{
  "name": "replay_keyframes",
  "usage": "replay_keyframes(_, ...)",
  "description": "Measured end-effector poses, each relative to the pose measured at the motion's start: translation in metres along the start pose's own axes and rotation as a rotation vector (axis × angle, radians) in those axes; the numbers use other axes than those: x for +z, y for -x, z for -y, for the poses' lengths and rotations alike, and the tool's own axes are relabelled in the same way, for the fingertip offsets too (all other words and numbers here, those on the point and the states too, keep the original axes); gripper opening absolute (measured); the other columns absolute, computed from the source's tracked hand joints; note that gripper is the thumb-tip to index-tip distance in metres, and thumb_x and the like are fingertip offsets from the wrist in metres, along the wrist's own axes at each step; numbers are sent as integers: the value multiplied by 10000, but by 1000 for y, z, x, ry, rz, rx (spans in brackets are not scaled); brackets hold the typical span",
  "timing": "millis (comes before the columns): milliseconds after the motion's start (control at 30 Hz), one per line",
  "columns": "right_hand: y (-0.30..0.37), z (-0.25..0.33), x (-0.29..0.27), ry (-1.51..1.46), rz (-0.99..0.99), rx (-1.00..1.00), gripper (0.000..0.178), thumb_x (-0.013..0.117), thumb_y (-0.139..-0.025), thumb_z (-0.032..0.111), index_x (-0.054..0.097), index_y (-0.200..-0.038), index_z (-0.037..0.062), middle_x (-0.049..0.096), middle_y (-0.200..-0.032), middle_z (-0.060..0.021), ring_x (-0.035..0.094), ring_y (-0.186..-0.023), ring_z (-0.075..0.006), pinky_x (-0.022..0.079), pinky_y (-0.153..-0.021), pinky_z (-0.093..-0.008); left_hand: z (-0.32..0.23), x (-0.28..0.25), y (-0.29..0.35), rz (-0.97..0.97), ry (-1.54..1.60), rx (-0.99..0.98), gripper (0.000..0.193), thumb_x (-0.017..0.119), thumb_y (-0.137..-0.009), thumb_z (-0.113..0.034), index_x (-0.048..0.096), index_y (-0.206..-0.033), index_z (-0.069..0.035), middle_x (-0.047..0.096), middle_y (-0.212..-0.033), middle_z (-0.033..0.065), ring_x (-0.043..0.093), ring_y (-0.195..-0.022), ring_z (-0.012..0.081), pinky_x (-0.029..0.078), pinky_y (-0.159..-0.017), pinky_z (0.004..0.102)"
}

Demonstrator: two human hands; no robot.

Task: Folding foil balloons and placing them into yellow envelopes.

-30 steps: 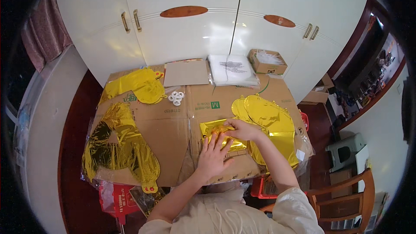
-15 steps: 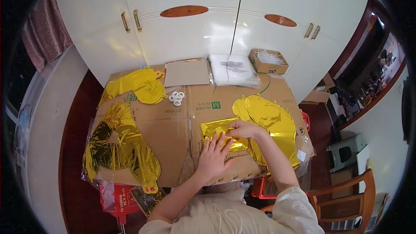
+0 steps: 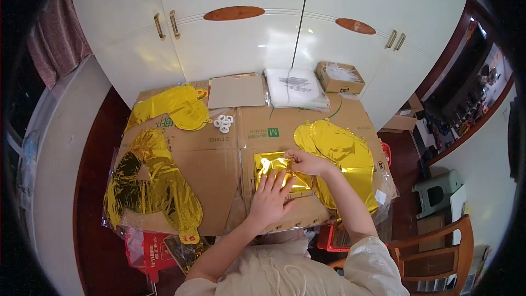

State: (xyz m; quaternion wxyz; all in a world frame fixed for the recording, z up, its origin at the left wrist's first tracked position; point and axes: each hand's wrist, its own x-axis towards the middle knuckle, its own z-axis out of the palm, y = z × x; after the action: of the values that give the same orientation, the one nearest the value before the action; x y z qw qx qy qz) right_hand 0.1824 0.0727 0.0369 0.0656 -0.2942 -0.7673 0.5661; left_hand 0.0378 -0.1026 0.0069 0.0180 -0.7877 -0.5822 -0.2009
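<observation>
A gold foil balloon (image 3: 300,182), folded into a flat rectangle, lies on the cardboard in front of me. Over its lower left part my left hand (image 3: 268,200) rests flat, fingers spread and touching the foil. My right hand (image 3: 306,163) is closed at the upper middle of the foil, thumb and fingers pinched on it. Just right of that hand are larger gold foil balloons (image 3: 342,148), flat and overlapping, partly hidden by my right forearm.
Cardboard (image 3: 213,170) covers the table. On the left lie more gold foil balloons (image 3: 183,186). White tape rolls (image 3: 224,123), a grey board (image 3: 236,91), a stack of clear bags (image 3: 296,87) and a small carton (image 3: 340,78) sit toward the cabinet. A wooden chair (image 3: 464,252) stands at right.
My right hand has shifted slightly left along the foil. The foil's top edge under it has changed shape a little, with new bright reflections. My left hand stays nearly in place.
</observation>
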Motion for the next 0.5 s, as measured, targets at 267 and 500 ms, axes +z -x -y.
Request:
replay_keyframes(267, 9, 14, 6, -243, -25, 168, 488, 668, -857, 158, 525, -1292, -12, 601, -1100, -105, 541, -1024, -171, 464, -832, -295, 1, 4, 0, -5, 21, -1, 808, 589, -889, -528, 380, -1458, 6, 315, -1512, 287, 278, -1430, 412, 227, -1166, 528)
replay_keyframes(500, 10, 32, -3, -54, 71, 574, 707, 670, -877, 268, 395, -1468, -5, 476, -1430, -176, 483, -1240, -215, 425, -975, -302, 0, 3, -1, -4, 27, -7, 830, 589, -886, -532, 379, -1442, 48, 320, -1520, 262, 287, -1424, 412, 219, -1167, 533)
